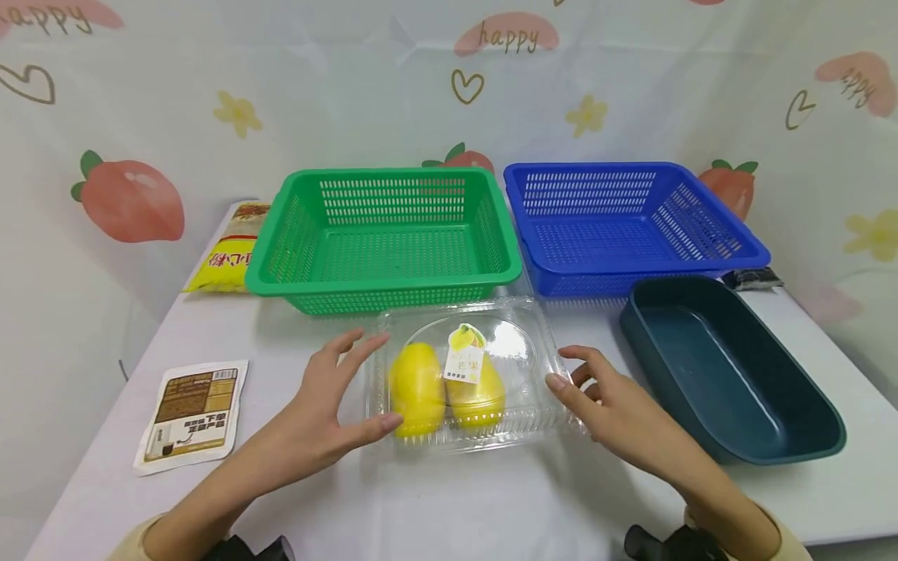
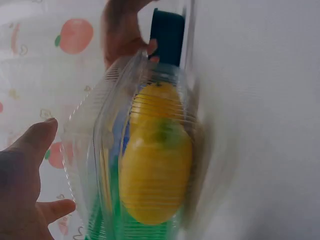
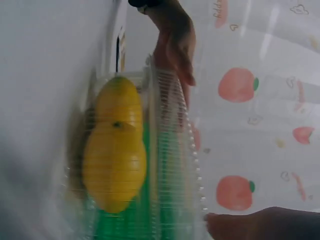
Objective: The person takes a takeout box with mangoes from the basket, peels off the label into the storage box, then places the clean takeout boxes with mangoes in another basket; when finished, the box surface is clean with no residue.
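From the head view, a clear box point(image 1: 466, 382) sat on the white table point(image 1: 449, 499), just in front of a green basket point(image 1: 384, 238) and a blue basket point(image 1: 627, 226). Inside the shut box lay two yellow mangoes point(image 1: 419, 387), side by side, with a small label point(image 1: 464, 360) on the lid showing a yellow fruit picture and characters too small for me to read. Both baskets held nothing that I could see, and so did the dark tray point(image 1: 730, 374) to the right. The left hand point(image 1: 326, 409) was spread wide at the box's left edge, thumb tip at or just off its front corner, gripping nothing. The right hand point(image 1: 603, 397) was likewise open at the right edge, fingers loosely bent, close to the rim; whether it touched, I could not tell. A yellow packet point(image 1: 228, 257) with red characters lay left of the green basket, and a brown-and-white pouch point(image 1: 192, 413) with printed text lay near the table's left side. The backdrop read "happy" point(image 1: 508, 37).

In the left wrist view, the box point(image 2: 145, 165) and mangoes point(image 2: 155, 175) filled the frame, blurred, with the left hand point(image 2: 25, 185) open beside them.

In the right wrist view, the box point(image 3: 150, 150) showed the mangoes point(image 3: 115, 160) again, the left hand point(image 3: 175, 45) beyond, and only a fingertip of the right hand point(image 3: 250, 225) was visible.
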Available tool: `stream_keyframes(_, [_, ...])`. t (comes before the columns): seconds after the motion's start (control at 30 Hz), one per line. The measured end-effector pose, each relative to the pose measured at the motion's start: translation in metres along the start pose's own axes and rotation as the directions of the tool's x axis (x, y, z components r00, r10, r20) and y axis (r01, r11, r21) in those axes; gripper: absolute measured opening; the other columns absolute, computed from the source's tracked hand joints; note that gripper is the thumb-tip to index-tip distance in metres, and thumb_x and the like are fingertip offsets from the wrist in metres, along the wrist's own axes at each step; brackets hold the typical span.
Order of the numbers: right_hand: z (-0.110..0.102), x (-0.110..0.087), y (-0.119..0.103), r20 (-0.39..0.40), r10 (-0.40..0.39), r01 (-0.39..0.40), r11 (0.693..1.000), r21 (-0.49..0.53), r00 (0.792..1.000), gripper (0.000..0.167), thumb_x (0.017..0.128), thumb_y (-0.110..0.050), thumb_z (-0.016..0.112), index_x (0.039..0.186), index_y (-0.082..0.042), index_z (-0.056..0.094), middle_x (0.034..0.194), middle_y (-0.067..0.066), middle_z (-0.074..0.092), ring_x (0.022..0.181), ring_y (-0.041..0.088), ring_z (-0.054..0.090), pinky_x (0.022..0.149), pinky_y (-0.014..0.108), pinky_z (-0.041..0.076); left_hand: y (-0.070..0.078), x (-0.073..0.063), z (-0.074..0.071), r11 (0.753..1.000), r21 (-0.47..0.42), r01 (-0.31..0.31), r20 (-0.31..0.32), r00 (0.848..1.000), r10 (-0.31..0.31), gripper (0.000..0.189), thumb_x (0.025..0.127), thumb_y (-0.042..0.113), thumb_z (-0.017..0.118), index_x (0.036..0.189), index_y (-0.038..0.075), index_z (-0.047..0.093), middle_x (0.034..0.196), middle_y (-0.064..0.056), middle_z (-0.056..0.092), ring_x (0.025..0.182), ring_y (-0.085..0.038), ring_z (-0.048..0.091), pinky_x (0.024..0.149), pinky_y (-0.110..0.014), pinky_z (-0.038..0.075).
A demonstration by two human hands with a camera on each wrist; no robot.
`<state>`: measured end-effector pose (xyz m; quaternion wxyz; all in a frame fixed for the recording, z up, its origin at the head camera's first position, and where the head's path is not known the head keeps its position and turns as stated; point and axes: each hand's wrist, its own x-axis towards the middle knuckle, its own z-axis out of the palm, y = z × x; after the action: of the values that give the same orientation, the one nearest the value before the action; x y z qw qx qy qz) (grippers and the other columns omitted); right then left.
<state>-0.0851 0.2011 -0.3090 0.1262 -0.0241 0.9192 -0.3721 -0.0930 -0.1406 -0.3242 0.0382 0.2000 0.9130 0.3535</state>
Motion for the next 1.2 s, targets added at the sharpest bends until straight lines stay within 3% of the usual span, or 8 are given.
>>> stream_keyframes(0.13, [-0.020,0.003,-0.020,-0.053,-0.073,0.058,0.967,-0.247,0.996,0.067,0.092,-0.057,0.050,0.135,-0.006,0.045,0.114,0.014,0.057,0.095,0.025,0.059,0.058,0.029,0.050,-0.008,-0.001,0.006,0.999,-0.035,0.009,0.048,0.999,-0.007,0.073,0.086,0.047,0.067,0.148,0.036,0.029,0.157,-0.014,0.013,0.140,-0.042,0.015,0.094,-0.073,0.031])
stream_keyframes(0.27, [-0.031,0.008,-0.046,-0.056,-0.189,0.162,0.934,-0.319,0.980,0.053,0.094,-0.048,0.055,0.130,-0.010,0.051,0.109,0.009,0.059,0.095,0.024,0.059,0.060,0.028,0.050,-0.013,0.002,0.007,0.995,-0.094,-0.017,0.074,0.997,0.024,0.073,0.089,0.043,0.065,0.150,0.031,0.027,0.158,-0.015,0.012,0.140,-0.040,0.017,0.093,-0.062,0.041])
stream_keyframes(0.37, [-0.031,0.020,-0.065,0.009,-0.295,0.281,0.900,-0.332,0.955,0.035,0.095,-0.033,0.059,0.123,-0.013,0.059,0.102,0.003,0.062,0.091,0.019,0.058,0.065,0.028,0.049,-0.015,0.004,0.007,0.990,-0.134,-0.034,0.087,0.995,0.046,0.073,0.090,0.039,0.064,0.151,0.027,0.025,0.158,-0.016,0.009,0.139,-0.040,0.018,0.091,-0.055,0.046])
stream_keyframes(0.53, [-0.022,0.047,-0.085,0.175,-0.369,0.406,0.866,-0.291,0.913,0.021,0.093,-0.015,0.062,0.113,-0.010,0.065,0.092,0.000,0.063,0.083,0.015,0.057,0.065,0.025,0.051,-0.018,0.005,0.010,0.984,-0.174,-0.036,0.097,0.994,0.053,0.073,0.091,0.035,0.063,0.151,0.029,0.022,0.158,-0.017,0.006,0.140,-0.040,0.017,0.091,-0.054,0.046])
stream_keyframes(0.63, [-0.016,0.062,-0.091,0.244,-0.358,0.416,0.874,-0.251,0.901,0.020,0.092,-0.010,0.062,0.111,-0.007,0.065,0.088,0.002,0.063,0.075,0.016,0.056,0.061,0.025,0.050,-0.020,0.004,0.012,0.981,-0.193,-0.032,0.097,0.994,0.052,0.074,0.091,0.034,0.063,0.152,0.029,0.021,0.158,-0.015,0.005,0.140,-0.039,0.017,0.091,-0.052,0.045])
stream_keyframes(0.77, [-0.010,0.072,-0.093,0.269,-0.321,0.385,0.893,-0.234,0.908,0.023,0.090,-0.007,0.062,0.112,-0.004,0.065,0.088,0.004,0.063,0.073,0.018,0.055,0.061,0.026,0.050,-0.023,0.005,0.013,0.977,-0.211,-0.034,0.095,0.994,0.056,0.075,0.091,0.033,0.063,0.152,0.030,0.020,0.159,-0.014,0.004,0.139,-0.037,0.019,0.091,-0.050,0.045])
stream_keyframes(1.0, [-0.001,0.075,-0.092,0.222,-0.312,0.365,0.893,-0.264,0.924,0.025,0.087,-0.007,0.065,0.111,-0.004,0.065,0.088,0.004,0.062,0.080,0.020,0.055,0.071,0.028,0.050,-0.024,0.005,0.015,0.971,-0.237,-0.033,0.093,0.994,0.056,0.074,0.092,0.031,0.063,0.152,0.034,0.019,0.159,-0.013,0.002,0.139,-0.037,0.022,0.090,-0.050,0.044])
stream_keyframes(1.2, [0.006,0.078,-0.092,0.186,-0.301,0.344,0.899,-0.273,0.935,0.022,0.086,-0.011,0.069,0.106,-0.002,0.065,0.083,0.004,0.059,0.076,0.019,0.053,0.071,0.029,0.048,-0.024,0.006,0.015,0.968,-0.249,-0.025,0.097,0.994,0.051,0.074,0.092,0.031,0.062,0.152,0.031,0.019,0.159,-0.012,0.001,0.138,-0.038,0.025,0.090,-0.050,0.044])
